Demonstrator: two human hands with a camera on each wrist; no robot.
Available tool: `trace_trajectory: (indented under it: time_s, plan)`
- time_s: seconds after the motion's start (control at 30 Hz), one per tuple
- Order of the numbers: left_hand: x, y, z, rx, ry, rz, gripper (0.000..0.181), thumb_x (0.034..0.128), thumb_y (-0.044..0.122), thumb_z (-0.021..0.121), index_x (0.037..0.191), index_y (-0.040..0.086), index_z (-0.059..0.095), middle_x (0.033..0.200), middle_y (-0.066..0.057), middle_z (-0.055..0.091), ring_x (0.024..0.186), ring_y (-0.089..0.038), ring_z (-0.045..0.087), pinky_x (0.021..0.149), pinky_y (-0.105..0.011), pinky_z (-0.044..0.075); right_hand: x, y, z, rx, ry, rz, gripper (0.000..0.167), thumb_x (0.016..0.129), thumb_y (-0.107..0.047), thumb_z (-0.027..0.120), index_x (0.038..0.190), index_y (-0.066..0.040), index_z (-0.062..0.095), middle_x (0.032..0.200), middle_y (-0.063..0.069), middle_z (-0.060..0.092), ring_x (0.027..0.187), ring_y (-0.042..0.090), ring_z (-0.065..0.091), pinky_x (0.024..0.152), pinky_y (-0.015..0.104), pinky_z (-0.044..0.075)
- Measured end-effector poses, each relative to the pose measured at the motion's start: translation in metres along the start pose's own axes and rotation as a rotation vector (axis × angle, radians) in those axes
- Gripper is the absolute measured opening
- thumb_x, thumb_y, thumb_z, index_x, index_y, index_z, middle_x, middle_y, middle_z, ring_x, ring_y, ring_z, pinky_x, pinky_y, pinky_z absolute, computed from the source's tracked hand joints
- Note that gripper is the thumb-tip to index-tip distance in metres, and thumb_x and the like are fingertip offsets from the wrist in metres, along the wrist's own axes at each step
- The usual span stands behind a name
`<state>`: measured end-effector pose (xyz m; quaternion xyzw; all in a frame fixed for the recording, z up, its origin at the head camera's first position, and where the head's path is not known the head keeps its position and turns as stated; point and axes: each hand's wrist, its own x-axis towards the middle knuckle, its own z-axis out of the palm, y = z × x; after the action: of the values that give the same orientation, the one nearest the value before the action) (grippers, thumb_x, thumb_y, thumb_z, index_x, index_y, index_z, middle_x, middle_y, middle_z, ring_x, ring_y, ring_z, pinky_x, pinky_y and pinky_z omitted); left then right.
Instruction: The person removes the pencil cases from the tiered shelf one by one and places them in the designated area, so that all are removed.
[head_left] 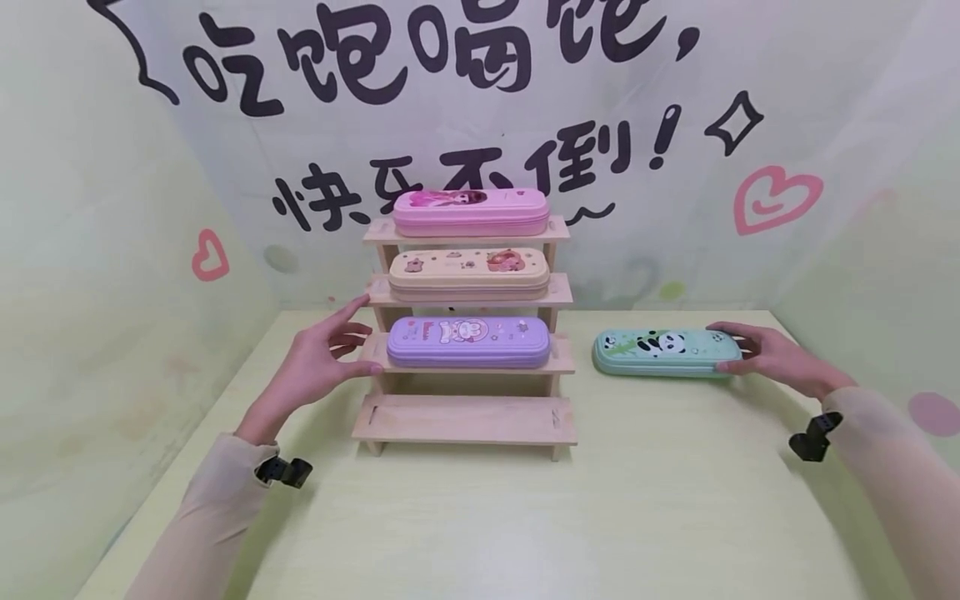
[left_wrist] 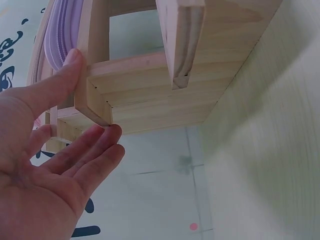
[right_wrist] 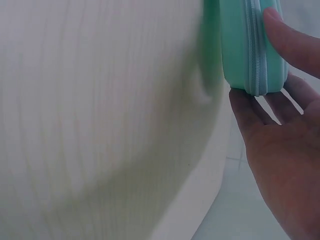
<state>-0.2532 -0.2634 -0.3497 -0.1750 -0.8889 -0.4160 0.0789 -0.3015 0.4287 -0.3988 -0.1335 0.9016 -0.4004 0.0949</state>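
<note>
In the head view, my left hand [head_left: 318, 358] is at the left side of a stepped wooden display rack [head_left: 465, 421]. Its thumb is on the end of the tier that bears a purple pencil case [head_left: 468, 342], and its index fingertip touches the tier above. The left wrist view shows the other fingers of that hand [left_wrist: 60, 165] by the shelf's end. To the right, my right hand [head_left: 772, 358] grips the right end of a mint-green panda pencil case [head_left: 660, 352]. In the right wrist view the thumb lies on the zipped case [right_wrist: 235, 47], with fingers round its far side.
A cream pencil case [head_left: 468, 273] and a pink one [head_left: 472, 212] lie on the upper tiers. The bottom tier bears nothing. The rack stands on a pale table [head_left: 480, 525], close to a printed backdrop [head_left: 630, 200] with side walls.
</note>
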Motion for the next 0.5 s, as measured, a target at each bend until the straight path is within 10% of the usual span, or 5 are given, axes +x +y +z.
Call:
trace_trajectory:
  time_s: [0.5]
  plan:
    - [-0.002,0.001,0.001,0.007,0.004,-0.002,0.11,0.0776,0.011,0.096,0.167,0.029,0.034,0.131,-0.018,0.068,0.118,-0.036,0.068,0.106,-0.045,0.056,0.012,0.013,-0.001,-0.019,0.003,0.007,0.078,0.099,-0.017,0.076,0.162,0.002,0.033,0.154,0.029,0.039,0.124,0.025,0.05,0.086,0.012,0.046]
